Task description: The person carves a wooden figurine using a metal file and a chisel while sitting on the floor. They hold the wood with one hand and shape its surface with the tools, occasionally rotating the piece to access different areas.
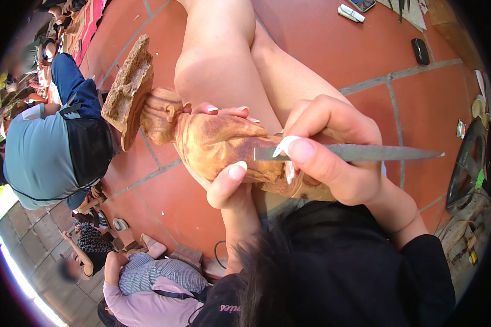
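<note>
A carved wooden figurine (218,141) with a rounded head and draped folds lies across my lap, its head toward the left. Rough, bark-like wood (128,90) juts out beyond the head. My left hand (226,185) is wrapped round the figurine's body from below, thumb on the near side and fingertips showing over the far side. Pinched in my right hand (338,147) is a slim grey metal carving chisel (376,153). Its flat end rests on or just over the lower body; the tapered end points right. Part of the figurine's base is hidden behind my right hand.
My bare legs (218,65) stretch over red floor tiles (305,32). A black oval object (420,52), a white marker-like item (351,13) and a phone (361,4) lie at the far right. Several people sit to the left, one in a light blue shirt (43,152).
</note>
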Motion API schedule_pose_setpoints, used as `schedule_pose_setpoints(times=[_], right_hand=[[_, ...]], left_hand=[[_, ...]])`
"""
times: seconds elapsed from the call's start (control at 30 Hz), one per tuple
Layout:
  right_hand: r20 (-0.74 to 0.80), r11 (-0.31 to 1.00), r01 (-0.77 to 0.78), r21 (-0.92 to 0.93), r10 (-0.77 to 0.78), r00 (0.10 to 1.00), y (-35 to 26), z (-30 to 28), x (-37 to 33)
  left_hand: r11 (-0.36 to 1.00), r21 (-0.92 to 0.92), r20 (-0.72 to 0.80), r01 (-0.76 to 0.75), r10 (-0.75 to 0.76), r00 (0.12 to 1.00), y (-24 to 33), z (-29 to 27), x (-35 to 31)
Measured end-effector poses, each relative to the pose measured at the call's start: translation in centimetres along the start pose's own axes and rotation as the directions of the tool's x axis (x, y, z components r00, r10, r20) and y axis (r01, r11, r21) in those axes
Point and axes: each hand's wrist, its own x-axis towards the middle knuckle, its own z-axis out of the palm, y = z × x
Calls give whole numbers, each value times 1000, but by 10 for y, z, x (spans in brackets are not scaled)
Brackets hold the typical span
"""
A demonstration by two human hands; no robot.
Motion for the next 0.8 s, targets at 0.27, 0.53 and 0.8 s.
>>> schedule_pose_setpoints(times=[0.27, 0.53, 0.8], right_hand=[[62, 997, 52, 61, -56, 997, 12, 2, 1], [137, 975, 106, -195, -80, 987, 14, 2, 1], [196, 818, 422, -391, -374, 907, 27, 10, 14]], left_hand=[[992, -128, -12, -18, 17, 1000, -6, 4, 5], [969, -225, -117, -102, 77, 990, -11, 5, 5], [982, -185, -153, -33, 5, 988, -6, 4, 2]])
